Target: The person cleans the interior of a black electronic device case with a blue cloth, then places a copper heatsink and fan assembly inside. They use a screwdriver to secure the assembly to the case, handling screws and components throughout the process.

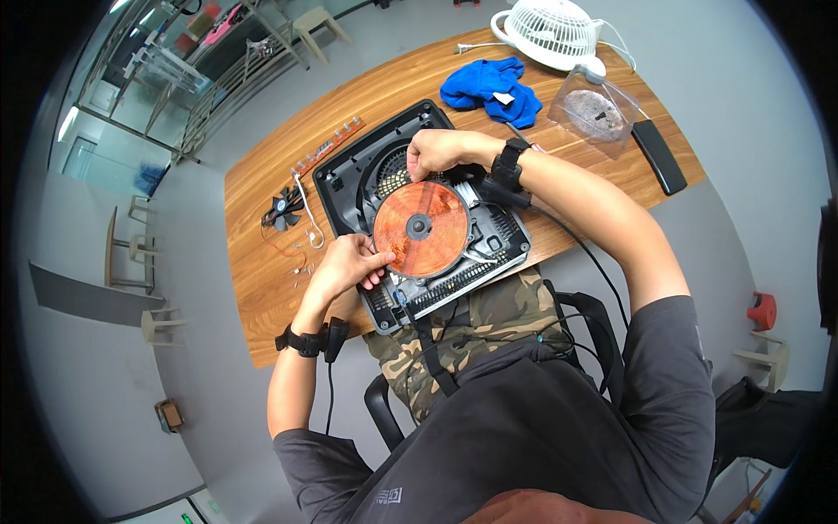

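Observation:
A round copper induction coil [436, 244] with a dark centre sits over the opened black housing of an induction cooker [338, 183], covering part of its inside. At the coil's lower left edge, my left hand [351, 262] grips the rim, its thumb on the copper face and the other fingers partly hidden. My right hand [434, 152] is closed in a pinch at the coil's upper rim, its fingertips partly hidden. Behind the coil shows a round vent grille [390, 181]. Circuit parts and white wires [478, 257] lie along the housing's right and near sides.
On the wooden table [262, 192], a small black fan [284, 208], an orange strip with metal pieces [327, 147] and small loose parts lie left. Farther back are a blue cloth [493, 90], a white fan cage [552, 33], a clear bag [595, 113] and a black slab [659, 157].

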Motion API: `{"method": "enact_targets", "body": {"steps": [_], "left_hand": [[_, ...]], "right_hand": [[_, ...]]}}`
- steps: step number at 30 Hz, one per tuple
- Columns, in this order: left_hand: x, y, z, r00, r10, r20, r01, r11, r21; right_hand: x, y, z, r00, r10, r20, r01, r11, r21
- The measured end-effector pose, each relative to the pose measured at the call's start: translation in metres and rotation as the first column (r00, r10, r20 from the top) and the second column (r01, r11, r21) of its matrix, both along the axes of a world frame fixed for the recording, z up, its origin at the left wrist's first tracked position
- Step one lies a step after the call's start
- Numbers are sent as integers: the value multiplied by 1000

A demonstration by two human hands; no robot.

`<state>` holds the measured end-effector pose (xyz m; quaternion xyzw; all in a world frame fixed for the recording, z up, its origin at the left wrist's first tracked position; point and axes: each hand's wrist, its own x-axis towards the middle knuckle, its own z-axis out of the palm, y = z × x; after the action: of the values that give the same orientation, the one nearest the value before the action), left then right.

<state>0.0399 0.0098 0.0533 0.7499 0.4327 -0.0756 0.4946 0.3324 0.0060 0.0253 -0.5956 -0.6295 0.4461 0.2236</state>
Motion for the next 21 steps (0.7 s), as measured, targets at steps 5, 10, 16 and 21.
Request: {"method": "enact_targets", "body": {"steps": [5,10,16,21], "left_hand": [[-1,-2,2,1000,11,-2,-11,1000,-17],[-1,-2,1,999,25,32,-25,1000,1],[-5,1,-2,1000,-10,1,10,1000,14],[0,1,1,999,-41,0,41,998,39]], "right_hand": [[-4,0,0,1000,-13,15,13,1000,17],[-1,0,-3,999,-13,51,10,998,61],[19,-9,20,977,-97,191,43,963,268],[77,-55,41,842,-213,496,16,928,372]]}}
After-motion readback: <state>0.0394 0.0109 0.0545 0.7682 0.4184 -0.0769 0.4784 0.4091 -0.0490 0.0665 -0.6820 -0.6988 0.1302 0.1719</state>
